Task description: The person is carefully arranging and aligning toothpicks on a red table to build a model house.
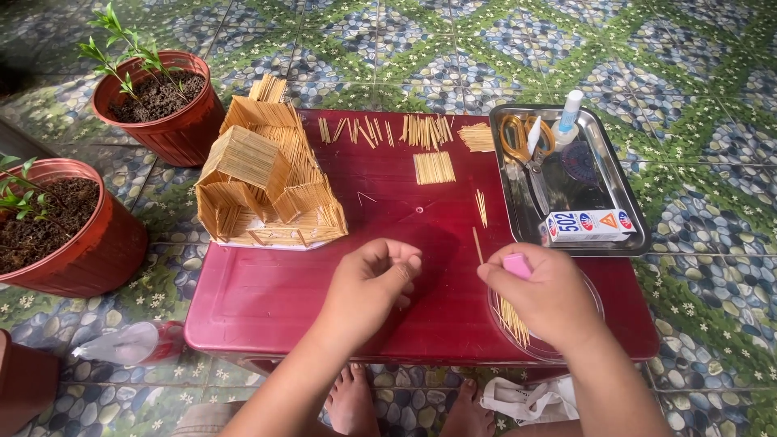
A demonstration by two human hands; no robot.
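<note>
Pink block [516, 265] pinched in right hand [544, 295] fingers (stick [477, 244] just beside); left hand [368, 285] fingers curled, holding unclear.

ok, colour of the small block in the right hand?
Pink. The small block sits pinched at the fingertips of the right hand, clearest in the head view, over the dark red table.

Both forearms reach up from the lower edge, bare to the elbow. The left hand [371, 279] is loosely curled, thumb resting against the forefinger — knuckles upward. The right hand [541, 293] is bent at the wrist, its fingers closed in a pinch — back facing up. Two bare feet [405, 405] show below.
</note>
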